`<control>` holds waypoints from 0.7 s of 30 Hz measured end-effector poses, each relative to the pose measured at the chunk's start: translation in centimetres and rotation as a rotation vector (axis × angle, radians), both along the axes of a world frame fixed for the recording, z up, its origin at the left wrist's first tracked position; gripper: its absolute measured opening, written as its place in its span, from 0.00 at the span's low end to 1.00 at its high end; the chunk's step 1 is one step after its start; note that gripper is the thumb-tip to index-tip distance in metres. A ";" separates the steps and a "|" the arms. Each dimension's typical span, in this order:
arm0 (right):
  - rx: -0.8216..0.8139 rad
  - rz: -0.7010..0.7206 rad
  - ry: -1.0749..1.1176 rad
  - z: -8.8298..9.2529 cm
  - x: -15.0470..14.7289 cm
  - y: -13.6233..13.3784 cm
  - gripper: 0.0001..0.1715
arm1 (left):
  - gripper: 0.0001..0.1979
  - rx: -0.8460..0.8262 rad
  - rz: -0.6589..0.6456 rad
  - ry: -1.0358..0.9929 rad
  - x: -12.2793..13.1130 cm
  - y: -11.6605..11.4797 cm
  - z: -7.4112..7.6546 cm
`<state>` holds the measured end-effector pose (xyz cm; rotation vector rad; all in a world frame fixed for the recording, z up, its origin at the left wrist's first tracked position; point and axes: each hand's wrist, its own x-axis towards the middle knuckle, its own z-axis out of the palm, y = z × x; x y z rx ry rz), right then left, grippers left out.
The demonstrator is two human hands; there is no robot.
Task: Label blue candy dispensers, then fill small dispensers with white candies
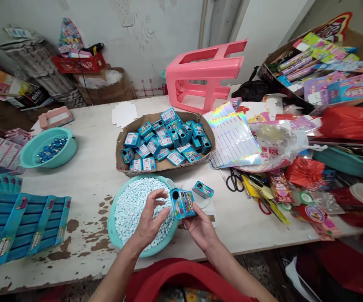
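My right hand grips a small blue printed box by its lower right side. A round dark hole shows near the box's upper left corner. Just left of it, my left hand hangs over a turquoise basin full of pale blue candy pieces. Its fingers are apart and nothing shows in them. Another blue box lies on the table right behind the held one. Behind the basin, a cardboard tray holds many more such boxes.
A smaller turquoise bowl with shiny blue pieces stands left. Stacked blue cartons fill the near left. A pink stool lies on its side at the back. Holographic sheets, black scissors and packaging clutter are on the right.
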<state>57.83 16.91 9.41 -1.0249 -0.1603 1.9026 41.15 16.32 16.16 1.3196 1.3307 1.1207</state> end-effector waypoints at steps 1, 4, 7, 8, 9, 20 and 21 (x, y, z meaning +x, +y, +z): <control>-0.026 0.031 0.013 -0.2 0.2 -0.3 0.15 | 0.24 -0.016 -0.068 0.019 0.0 -0.1 0.0; -0.089 0.268 0.023 -0.4 0.9 -1.5 0.18 | 0.23 -0.089 -0.287 0.098 0.2 -0.3 -0.2; 0.034 0.411 -0.122 0.1 1.8 -3.2 0.30 | 0.18 -0.175 -0.321 0.171 0.4 -1.1 -0.8; 0.149 0.390 -0.210 0.3 2.0 -3.8 0.33 | 0.18 -0.211 -0.310 0.188 0.6 -1.5 -1.1; 0.277 0.356 -0.295 0.5 2.2 -4.4 0.35 | 0.18 -0.246 -0.301 0.201 0.7 -2.1 -1.4; 0.305 0.408 -0.553 0.5 4.1 -7.6 0.17 | 0.19 -0.058 0.049 0.815 -5.2 -0.1 -6.4; 0.293 0.400 -0.568 0.4 4.4 -7.7 0.18 | 0.20 -0.039 0.067 0.920 -6.0 0.7 -7.2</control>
